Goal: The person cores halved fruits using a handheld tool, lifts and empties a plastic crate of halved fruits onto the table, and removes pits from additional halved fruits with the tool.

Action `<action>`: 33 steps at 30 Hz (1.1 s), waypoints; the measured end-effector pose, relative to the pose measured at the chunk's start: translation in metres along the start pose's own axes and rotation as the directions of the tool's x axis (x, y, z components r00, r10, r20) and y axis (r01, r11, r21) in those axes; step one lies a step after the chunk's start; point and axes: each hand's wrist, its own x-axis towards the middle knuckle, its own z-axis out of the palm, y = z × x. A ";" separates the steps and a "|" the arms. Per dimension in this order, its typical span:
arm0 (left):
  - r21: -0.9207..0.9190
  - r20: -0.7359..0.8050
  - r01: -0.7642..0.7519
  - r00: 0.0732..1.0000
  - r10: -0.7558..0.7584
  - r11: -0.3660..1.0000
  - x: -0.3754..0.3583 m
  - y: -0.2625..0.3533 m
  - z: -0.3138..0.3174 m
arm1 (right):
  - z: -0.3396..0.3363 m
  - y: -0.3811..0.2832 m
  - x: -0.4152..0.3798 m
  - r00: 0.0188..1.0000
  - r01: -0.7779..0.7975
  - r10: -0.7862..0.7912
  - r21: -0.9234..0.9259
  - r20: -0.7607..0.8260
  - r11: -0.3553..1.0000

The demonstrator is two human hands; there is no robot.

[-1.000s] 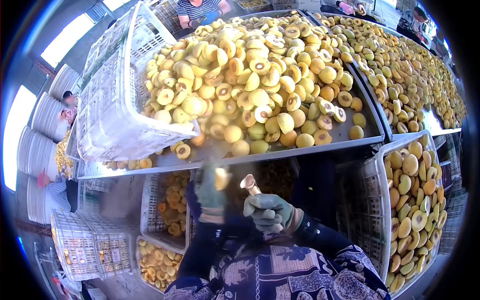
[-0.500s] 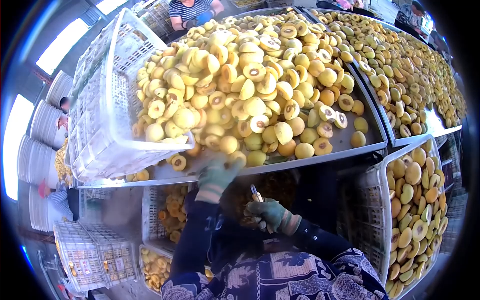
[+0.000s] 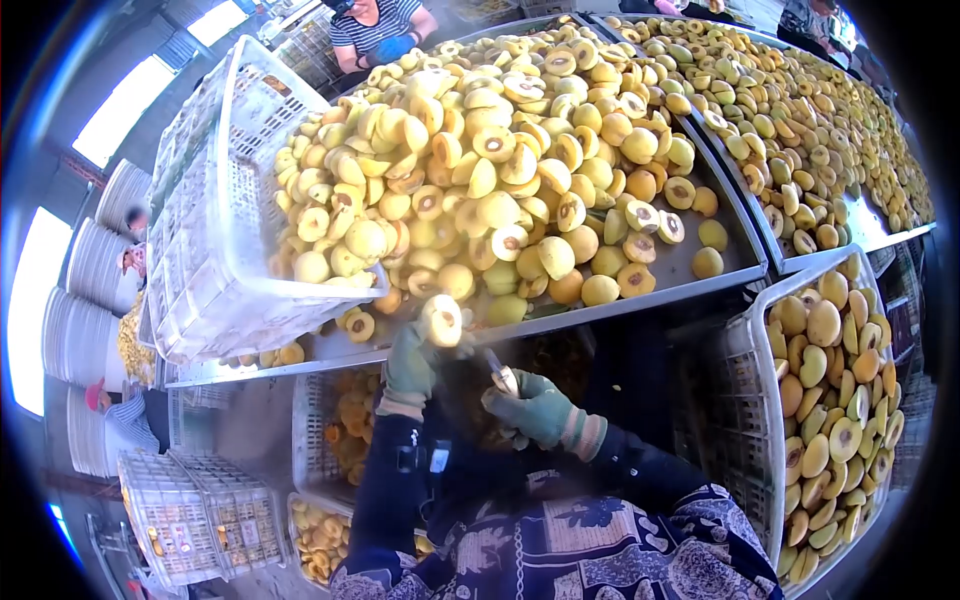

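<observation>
While the left hand (image 3: 408,368) pinches fruit (image 3: 442,320), the right hand (image 3: 536,409) clasps a half-hidden tool (image 3: 505,379).

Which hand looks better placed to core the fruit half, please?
Probably the right hand: it holds the slim tool, tip angled toward the fruit half, which the left hand holds up.
</observation>
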 end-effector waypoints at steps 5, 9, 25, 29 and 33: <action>-0.070 -0.114 -0.019 0.993 0.011 0.997 -0.027 -0.019 0.042 | 0.007 -0.004 0.001 0.998 0.043 -0.055 -0.246 -0.040 0.968; 0.132 -0.112 -0.105 0.987 0.120 0.986 -0.037 -0.026 0.064 | 0.002 -0.004 -0.008 0.987 0.113 -0.154 -0.471 -0.050 0.875; 0.784 0.091 -0.310 0.915 0.394 0.538 -0.049 -0.033 0.072 | -0.016 -0.018 -0.027 0.982 0.139 -0.183 -0.833 0.046 0.536; 0.616 0.019 -0.205 0.969 0.245 0.761 -0.045 -0.045 0.063 | -0.027 -0.011 -0.022 0.984 0.148 -0.154 -0.881 0.087 0.449; 0.462 -0.023 0.014 1.000 -0.004 0.887 -0.038 -0.055 0.050 | -0.031 -0.016 -0.025 0.994 0.091 -0.086 -0.913 0.062 0.398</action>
